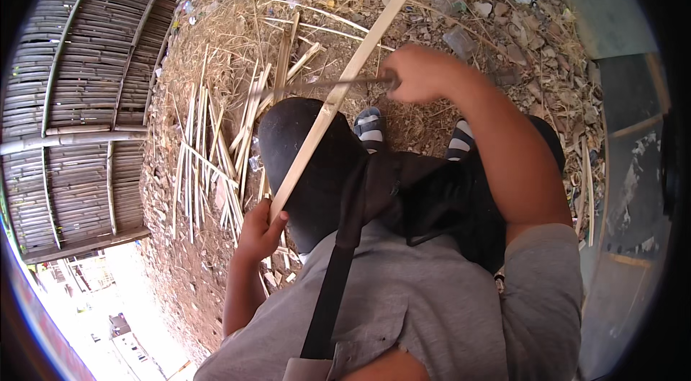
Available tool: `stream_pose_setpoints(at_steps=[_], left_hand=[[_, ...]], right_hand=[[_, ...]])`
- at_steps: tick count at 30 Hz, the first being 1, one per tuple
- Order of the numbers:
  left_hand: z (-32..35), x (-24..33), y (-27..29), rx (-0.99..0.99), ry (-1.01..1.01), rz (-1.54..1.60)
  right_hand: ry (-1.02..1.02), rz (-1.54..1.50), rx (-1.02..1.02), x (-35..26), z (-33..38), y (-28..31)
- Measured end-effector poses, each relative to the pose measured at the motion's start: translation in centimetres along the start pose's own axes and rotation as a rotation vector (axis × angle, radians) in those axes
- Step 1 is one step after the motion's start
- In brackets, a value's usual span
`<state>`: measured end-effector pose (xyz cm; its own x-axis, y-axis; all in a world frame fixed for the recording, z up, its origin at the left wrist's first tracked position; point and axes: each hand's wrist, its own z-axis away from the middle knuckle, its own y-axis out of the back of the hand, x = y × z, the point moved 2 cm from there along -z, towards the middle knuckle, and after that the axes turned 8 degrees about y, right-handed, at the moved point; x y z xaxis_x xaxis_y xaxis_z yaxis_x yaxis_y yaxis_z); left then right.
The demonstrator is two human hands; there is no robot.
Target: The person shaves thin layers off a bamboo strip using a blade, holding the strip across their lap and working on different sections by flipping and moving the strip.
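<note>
With left hand (259,233) closed on lower end of strip (331,109), and right hand (417,77) closed round handle of blade (324,84), holds both crossed near left knee (284,136).

With the blade, could slip along the flat face and strike the knee, from too hard push or wrong angle. Could also slide down toward the left hand, with no guard to be seen. Gripped at lower end, could perhaps twist or swing aside under pressure. Cannot tell, from blur of the blade, whether biting into the wood. As for looks: long, narrow, flat, pale yellow, nearly straight, with faint darker mark near the crossing. Lies aslant, from left hand up over the knee, with more sticks (193,165) loosely scattered on the ground (173,287) to the left.
</note>
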<state>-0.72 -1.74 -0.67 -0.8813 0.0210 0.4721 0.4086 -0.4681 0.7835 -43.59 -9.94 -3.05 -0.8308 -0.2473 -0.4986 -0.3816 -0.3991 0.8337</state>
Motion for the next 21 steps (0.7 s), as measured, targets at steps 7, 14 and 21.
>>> stream_pose_setpoints(at_steps=[7, 14, 21], left_hand=[[-0.7, 0.1, 0.2, 0.032, 0.02, -0.065], [-0.2, -0.3, 0.6, -0.009, 0.045, -0.033], [-0.5, 0.2, 0.7, -0.041, 0.063, 0.021]], right_hand=[[-0.25, -0.216, 0.224, 2.2, 1.7, 2.0], [-0.027, -0.165, 0.06, 2.5, 0.4, 0.2], [-0.198, -0.272, 0.38, 3.5, 1.0, 0.9]])
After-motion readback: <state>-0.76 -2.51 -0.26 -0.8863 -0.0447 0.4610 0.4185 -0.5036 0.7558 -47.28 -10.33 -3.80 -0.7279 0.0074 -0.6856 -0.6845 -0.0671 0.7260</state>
